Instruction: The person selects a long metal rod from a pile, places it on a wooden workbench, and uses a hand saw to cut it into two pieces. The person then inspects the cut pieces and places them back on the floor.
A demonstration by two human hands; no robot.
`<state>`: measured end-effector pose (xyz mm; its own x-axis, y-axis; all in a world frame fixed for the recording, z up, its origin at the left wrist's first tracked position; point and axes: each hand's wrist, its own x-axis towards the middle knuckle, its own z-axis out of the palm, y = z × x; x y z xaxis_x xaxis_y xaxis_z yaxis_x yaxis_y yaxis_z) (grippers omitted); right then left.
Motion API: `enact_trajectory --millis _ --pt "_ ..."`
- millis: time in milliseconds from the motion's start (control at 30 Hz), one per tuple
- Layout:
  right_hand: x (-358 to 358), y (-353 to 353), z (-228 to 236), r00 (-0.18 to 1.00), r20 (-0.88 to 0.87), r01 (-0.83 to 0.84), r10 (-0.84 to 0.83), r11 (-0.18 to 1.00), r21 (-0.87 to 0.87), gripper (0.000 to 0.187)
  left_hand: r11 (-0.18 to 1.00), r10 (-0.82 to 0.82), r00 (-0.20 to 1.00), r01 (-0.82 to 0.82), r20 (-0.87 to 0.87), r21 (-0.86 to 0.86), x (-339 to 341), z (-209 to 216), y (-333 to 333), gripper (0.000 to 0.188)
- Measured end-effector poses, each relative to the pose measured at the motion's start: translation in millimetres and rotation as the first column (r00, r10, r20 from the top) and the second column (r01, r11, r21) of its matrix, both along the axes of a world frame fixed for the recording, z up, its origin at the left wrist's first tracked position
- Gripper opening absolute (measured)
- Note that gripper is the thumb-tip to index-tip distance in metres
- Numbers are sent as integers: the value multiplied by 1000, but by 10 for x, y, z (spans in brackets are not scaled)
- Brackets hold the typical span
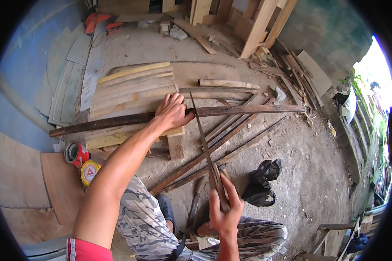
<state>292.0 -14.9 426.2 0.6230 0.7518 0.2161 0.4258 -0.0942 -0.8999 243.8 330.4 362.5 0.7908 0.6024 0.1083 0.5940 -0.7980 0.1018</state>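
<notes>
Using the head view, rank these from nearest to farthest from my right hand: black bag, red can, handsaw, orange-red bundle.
1. Handsaw: held in your right hand.
2. Black bag: on the floor, just right of that hand.
3. Red can: well to the left.
4. Orange-red bundle: far back left.

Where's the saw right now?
Head view, centre: the saw is in the right grip, crossing the long dark plank beside the left grip, left of the black bag.
</notes>
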Motion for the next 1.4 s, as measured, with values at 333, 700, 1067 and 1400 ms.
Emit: enact_trajectory --millis 333,700,1067,1400 --pt "37 508 -218 997 73 23 -29 996 85 44 993 68 994 -76 -80 -92 -5 65 0 62" --pt "191 910 -208 995 100 3 -7 999 32 45 999 16 1000 -16 -8 -29 -23 0 40 56" --pt "-129 -499 -282 999 -6 -38 38 999 -33 51 998 -28 1000 28 -7 -53 2 98 -48 59" --pt "236 912 -258 1000 20 -22 21 999 33 45 1000 -4 999 4 46 -3 -59 60 2 54"
